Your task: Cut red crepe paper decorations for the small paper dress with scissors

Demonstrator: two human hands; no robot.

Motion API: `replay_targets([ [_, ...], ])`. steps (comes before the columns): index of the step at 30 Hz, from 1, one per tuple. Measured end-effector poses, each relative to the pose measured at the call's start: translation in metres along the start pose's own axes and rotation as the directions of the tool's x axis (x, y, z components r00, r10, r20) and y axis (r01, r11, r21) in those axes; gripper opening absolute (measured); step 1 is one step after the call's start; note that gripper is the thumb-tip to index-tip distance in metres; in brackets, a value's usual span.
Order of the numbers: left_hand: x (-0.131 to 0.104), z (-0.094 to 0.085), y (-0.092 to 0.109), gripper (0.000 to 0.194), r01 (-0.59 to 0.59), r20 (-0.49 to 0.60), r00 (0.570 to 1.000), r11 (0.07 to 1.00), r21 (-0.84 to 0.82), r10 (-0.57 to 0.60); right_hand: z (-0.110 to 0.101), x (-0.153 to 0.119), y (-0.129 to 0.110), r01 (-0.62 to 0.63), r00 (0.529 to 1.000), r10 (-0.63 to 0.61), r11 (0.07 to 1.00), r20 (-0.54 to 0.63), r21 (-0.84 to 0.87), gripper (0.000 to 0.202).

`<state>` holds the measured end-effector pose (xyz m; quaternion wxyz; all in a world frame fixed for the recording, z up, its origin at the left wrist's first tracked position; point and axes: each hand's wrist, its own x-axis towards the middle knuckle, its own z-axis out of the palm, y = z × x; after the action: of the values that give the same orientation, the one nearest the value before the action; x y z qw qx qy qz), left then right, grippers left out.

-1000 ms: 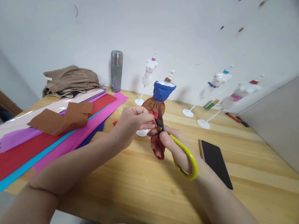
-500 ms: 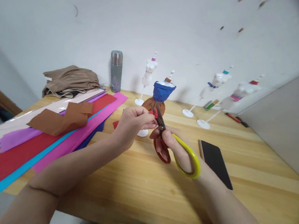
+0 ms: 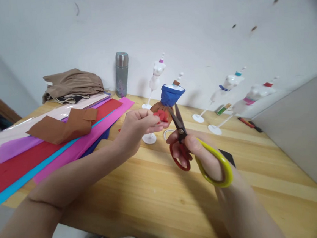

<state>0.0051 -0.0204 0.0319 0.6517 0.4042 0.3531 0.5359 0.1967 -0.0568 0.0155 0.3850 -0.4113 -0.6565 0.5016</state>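
My left hand (image 3: 139,127) pinches a small crumpled red piece (image 3: 162,115) between thumb and fingers. Just right of it, my right hand (image 3: 191,145) holds scissors (image 3: 180,126) by one yellow and one red handle loop, the blades slightly apart and pointing up, not touching the red piece. Behind both hands stands a small dress form with a blue top (image 3: 172,94) and a brown skirt (image 3: 157,107), which my left hand and the red piece partly hide. A white ring (image 3: 168,134) lies on the table between my hands.
Coloured sheets (image 3: 23,163) and a brown piece (image 3: 62,126) lie at the left, with folded brown cloth (image 3: 75,82) behind. A bottle (image 3: 122,75) and white dress forms (image 3: 158,69) stand near the wall. My right hand partly covers a phone (image 3: 228,158).
My right hand and the scissors have moved right, away from the red piece. More of the red piece shows in my left hand, and my right arm now covers more of the phone.
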Motion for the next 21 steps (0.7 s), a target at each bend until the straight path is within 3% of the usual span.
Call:
replay_targets([
  [4, 0.004, -0.001, -0.008, 0.026, 0.101, 0.078, 0.991, 0.992, 0.075, -0.107, -0.014, -0.004, -0.008, 0.098, 0.991, -0.094, 0.994, -0.092, 0.045, 0.062],
  [6, 0.007, 0.0, -0.016, 0.022, 0.222, 0.171, 0.949, 0.946, 0.235, -0.265, -0.015, -0.006, -0.012, 0.135, 0.976, -0.123, 0.989, -0.177, 0.056, 0.063],
  [8, 0.01, 0.001, -0.024, 0.019, 0.26, 0.225, 0.899, 0.87, 0.419, -0.377, -0.016, -0.007, -0.015, 0.149, 0.968, -0.138, 0.988, -0.209, 0.033, 0.062],
  [12, 0.013, -0.001, -0.036, 0.023, 0.181, 0.307, 0.861, 0.808, 0.561, -0.406, -0.02, -0.006, -0.017, 0.146, 0.965, -0.132, 0.988, -0.225, 0.048, 0.064],
  [14, 0.014, -0.005, -0.038, 0.021, 0.11, 0.336, 0.867, 0.798, 0.592, -0.368, -0.024, -0.005, -0.016, 0.158, 0.974, -0.147, 0.986, -0.174, 0.053, 0.066],
  [17, 0.018, -0.01, -0.038, 0.019, 0.022, 0.369, 0.866, 0.763, 0.646, -0.337, -0.026, -0.004, -0.017, 0.18, 0.964, -0.169, 0.983, -0.203, 0.033, 0.066],
  [21, 0.022, -0.012, -0.031, 0.016, -0.03, 0.393, 0.873, 0.773, 0.634, -0.289, -0.02, -0.007, -0.019, 0.213, 0.963, -0.203, 0.976, -0.175, 0.037, 0.058],
])
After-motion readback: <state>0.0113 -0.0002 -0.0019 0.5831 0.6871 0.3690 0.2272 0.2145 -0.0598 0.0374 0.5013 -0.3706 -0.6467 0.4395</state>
